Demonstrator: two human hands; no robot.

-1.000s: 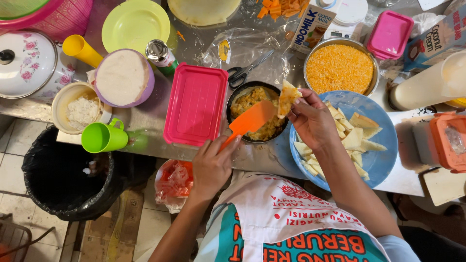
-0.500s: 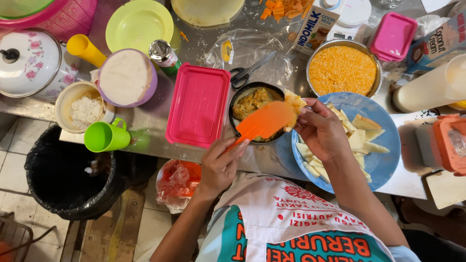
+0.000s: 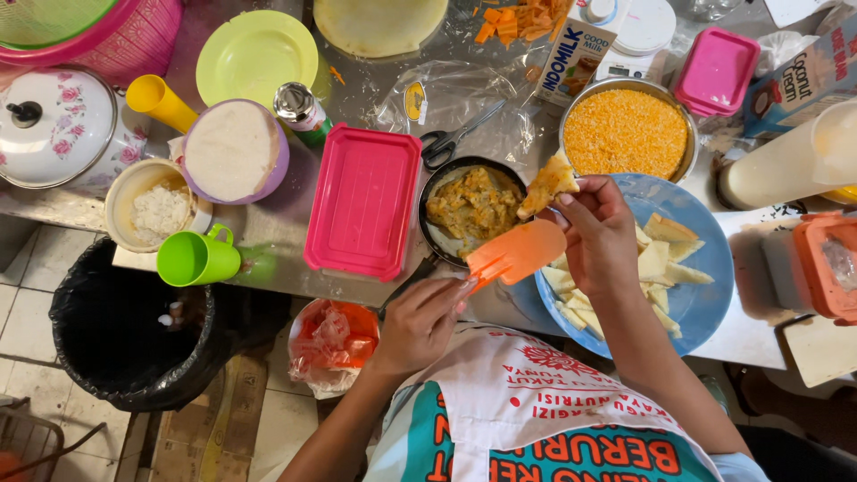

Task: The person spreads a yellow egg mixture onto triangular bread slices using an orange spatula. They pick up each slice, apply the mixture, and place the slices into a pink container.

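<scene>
My left hand [image 3: 420,321] grips the handle of an orange spatula [image 3: 516,253], whose blade hovers just right of a small black pan [image 3: 434,236] holding yellow filling [image 3: 471,203]. My right hand [image 3: 596,234] pinches a bread triangle [image 3: 546,184] coated with filling, above the pan's right rim. Under that hand a blue plate [image 3: 707,254] carries several plain bread triangles [image 3: 662,259].
A pink rectangular container [image 3: 362,201] lies left of the pan, scissors [image 3: 451,140] behind it. A metal bowl of orange crumbs [image 3: 625,132] stands behind the plate. Green mug [image 3: 196,258], flour bowls, a milk carton and a black bin [image 3: 125,330] are around.
The spatula has swung from over the pan toward its right edge. My right hand has lifted the coated bread piece slightly up and left, above the pan's rim.
</scene>
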